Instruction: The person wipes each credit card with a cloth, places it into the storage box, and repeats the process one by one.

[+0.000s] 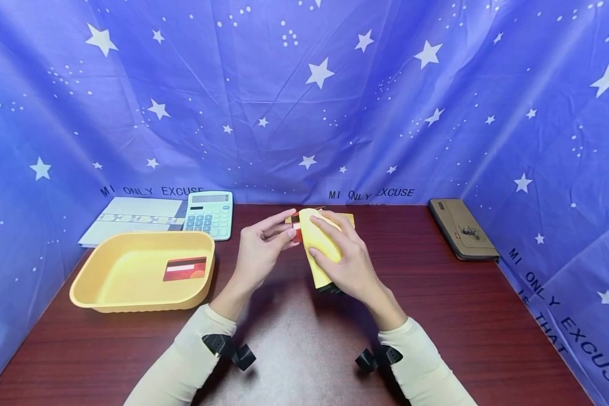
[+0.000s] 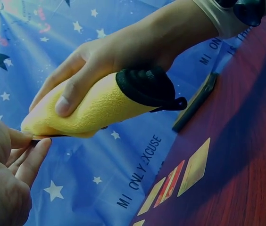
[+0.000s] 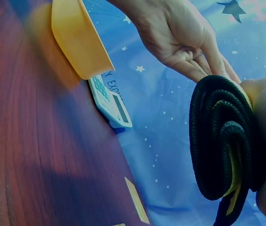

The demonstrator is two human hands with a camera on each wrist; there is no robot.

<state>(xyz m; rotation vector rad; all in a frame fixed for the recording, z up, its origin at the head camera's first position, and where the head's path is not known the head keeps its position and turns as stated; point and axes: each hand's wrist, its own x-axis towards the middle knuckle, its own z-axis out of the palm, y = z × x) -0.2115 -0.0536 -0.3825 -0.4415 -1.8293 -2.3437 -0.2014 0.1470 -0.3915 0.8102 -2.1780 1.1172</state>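
Between its thumb and fingers my left hand [image 1: 259, 245] pinches a red bank card [image 1: 296, 225] by its left side, above the table. My right hand [image 1: 352, 259] grips a folded yellow cloth [image 1: 321, 254] with a black edge, thumb on the near side. The cloth lies against the card's right part and hides it. In the left wrist view the card appears edge-on as a thin line under the cloth. The right wrist view shows the cloth's rolled black layers [image 3: 218, 136].
A yellow plastic basin [image 1: 96, 301] at the left holds another red card [image 1: 184, 270]. Behind it are a light-blue calculator [image 1: 209, 217] and a white folder [image 1: 132, 211]. Gold and red cards [image 2: 194, 167] lie beyond my hands. A brown wallet [image 1: 462, 228] is at the far right.
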